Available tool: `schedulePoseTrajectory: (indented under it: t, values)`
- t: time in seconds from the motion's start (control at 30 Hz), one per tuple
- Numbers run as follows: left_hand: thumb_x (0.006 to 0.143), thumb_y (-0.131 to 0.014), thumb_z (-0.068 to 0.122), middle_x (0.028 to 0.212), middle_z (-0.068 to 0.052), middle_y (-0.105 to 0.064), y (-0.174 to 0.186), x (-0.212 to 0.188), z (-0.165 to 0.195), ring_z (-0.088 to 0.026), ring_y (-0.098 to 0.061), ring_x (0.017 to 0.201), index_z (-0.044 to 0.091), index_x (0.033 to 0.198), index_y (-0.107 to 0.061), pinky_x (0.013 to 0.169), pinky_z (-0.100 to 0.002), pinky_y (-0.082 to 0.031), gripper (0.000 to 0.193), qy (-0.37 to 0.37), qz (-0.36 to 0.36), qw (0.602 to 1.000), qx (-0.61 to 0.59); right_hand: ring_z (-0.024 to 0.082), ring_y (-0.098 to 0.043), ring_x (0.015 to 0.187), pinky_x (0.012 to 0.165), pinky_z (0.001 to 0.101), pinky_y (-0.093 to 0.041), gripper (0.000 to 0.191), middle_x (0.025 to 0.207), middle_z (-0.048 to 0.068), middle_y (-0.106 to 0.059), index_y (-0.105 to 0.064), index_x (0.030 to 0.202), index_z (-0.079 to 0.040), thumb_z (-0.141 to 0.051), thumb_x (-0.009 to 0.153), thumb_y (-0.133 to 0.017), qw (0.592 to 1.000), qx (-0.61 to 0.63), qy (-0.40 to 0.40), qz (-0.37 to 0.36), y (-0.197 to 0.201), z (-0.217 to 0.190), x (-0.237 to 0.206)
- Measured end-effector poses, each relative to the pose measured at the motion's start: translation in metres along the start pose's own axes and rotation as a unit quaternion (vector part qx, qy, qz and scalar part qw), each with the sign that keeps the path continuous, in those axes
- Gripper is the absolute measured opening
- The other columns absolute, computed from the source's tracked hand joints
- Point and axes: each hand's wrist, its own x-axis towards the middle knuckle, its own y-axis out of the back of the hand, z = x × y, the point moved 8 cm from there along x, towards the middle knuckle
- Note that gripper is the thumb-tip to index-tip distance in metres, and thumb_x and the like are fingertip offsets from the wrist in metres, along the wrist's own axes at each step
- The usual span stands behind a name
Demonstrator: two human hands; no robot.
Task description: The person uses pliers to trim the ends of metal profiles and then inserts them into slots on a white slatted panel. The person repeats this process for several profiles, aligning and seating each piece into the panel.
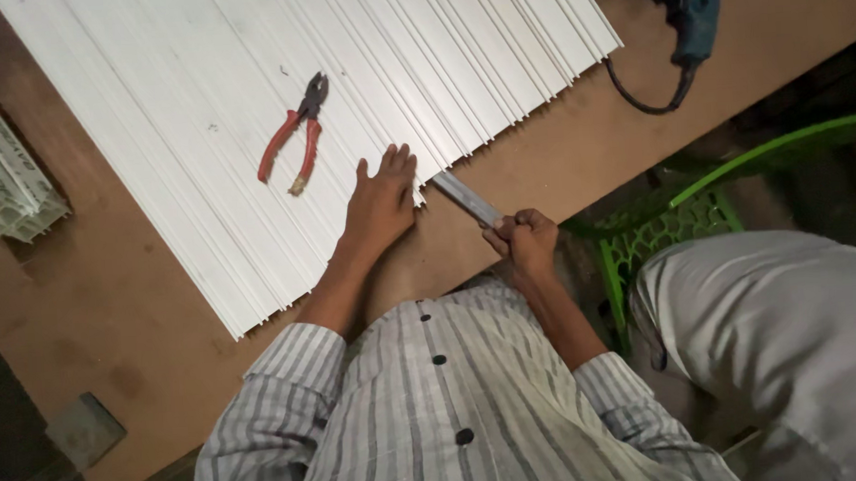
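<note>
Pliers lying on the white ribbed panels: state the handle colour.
Red handles, dark metal jaws, on the pliers; head view shows them best.

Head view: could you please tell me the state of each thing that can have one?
Pliers: lying on the white strips, handles spread apart.
White strips: lying flat side by side on the brown board.
Left hand: pressed flat, fingers spread, on the strips' edge.
Right hand: closed around a flat metal bar.
Drill: lying on the board, untouched.

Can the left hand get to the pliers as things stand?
Probably yes. The left hand lies flat on the white panels, and the pliers lie on them just beyond, with nothing in between.
</note>
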Motion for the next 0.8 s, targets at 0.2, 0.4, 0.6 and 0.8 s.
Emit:
schedulePoseTrajectory:
  t: [0.2, 0.4, 0.6, 0.8]
  values:
    - [0.081, -0.057, 0.001, 0.157, -0.014, -0.046, 0.004, -0.002, -0.002, -0.033, -0.039, 0.147, 0.003, 0.14, -0.058, 0.118, -0.064, -0.026, 0.059, -0.037, 0.007, 0.999, 0.034, 0.034, -0.075, 0.085, 0.071, 0.0419, -0.066, 0.021, 0.094, 0.02, -0.064, -0.044, 0.081, 0.0, 0.015, 0.087, -0.058, 0.999, 0.032, 0.023, 0.016, -0.004, 0.004, -0.006]
    - [0.081, -0.059, 0.002, 0.159, -0.012, -0.044, 0.004, 0.0, -0.002, -0.031, -0.04, 0.146, 0.005, 0.141, -0.059, 0.116, -0.064, -0.028, 0.06, -0.054, -0.015, 0.997, 0.059, 0.037, -0.075, 0.08, 0.06, 0.0389, -0.065, 0.021, 0.09, 0.024, -0.068, -0.044, 0.081, -0.001, 0.015, 0.086, -0.057, 0.999, 0.01, 0.042, 0.031, -0.008, 0.01, -0.013]
    - [0.082, -0.062, 0.006, 0.159, -0.012, -0.044, 0.007, -0.003, -0.004, -0.03, -0.04, 0.147, 0.005, 0.141, -0.059, 0.116, -0.063, -0.029, 0.06, -0.06, -0.018, 0.996, 0.062, 0.035, -0.076, 0.078, 0.059, 0.0355, -0.067, 0.019, 0.093, 0.028, -0.068, -0.045, 0.079, 0.002, 0.015, 0.088, -0.055, 0.998, 0.023, 0.043, 0.05, -0.012, 0.011, -0.015]
    - [0.08, -0.071, 0.015, 0.159, -0.01, -0.043, 0.007, -0.003, -0.006, -0.029, -0.038, 0.148, 0.006, 0.141, -0.058, 0.117, -0.062, -0.027, 0.064, -0.054, -0.024, 0.997, 0.056, 0.036, -0.075, 0.077, 0.062, 0.037, -0.066, 0.016, 0.094, 0.029, -0.069, -0.046, 0.079, 0.007, 0.014, 0.09, -0.055, 0.998, 0.022, 0.048, 0.03, -0.015, 0.011, -0.017]
